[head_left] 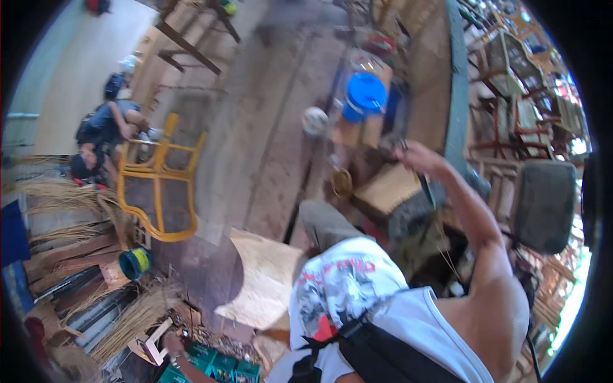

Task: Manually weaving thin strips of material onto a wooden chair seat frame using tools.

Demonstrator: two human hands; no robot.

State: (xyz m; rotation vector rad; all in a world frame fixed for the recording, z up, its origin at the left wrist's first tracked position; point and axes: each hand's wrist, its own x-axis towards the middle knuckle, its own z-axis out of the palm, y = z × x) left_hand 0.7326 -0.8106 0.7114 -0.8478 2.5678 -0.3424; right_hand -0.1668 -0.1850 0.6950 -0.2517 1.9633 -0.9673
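Observation:
My right arm stretches out past a woven cane piece, and my right hand [418,158] is closed in front of a low bench. Something small and dark shows at its fingers, too blurred to name. A pale woven panel [385,189] lies just below that hand. Low on the left, my left hand [172,343] is beside a small pale wooden frame [152,342]; blur hides whether its fingers grip it. Green boxes [203,359] lie under my left wrist. On the bench stands a blue bucket [365,96].
A yellow chair frame [158,185] stands at the left, with a co-worker [121,121] bending behind it. Bundles of cane strands [131,319] and a teal can [134,263] lie nearer. Several chairs [514,121] crowd the right; a white container [315,121] sits mid-floor.

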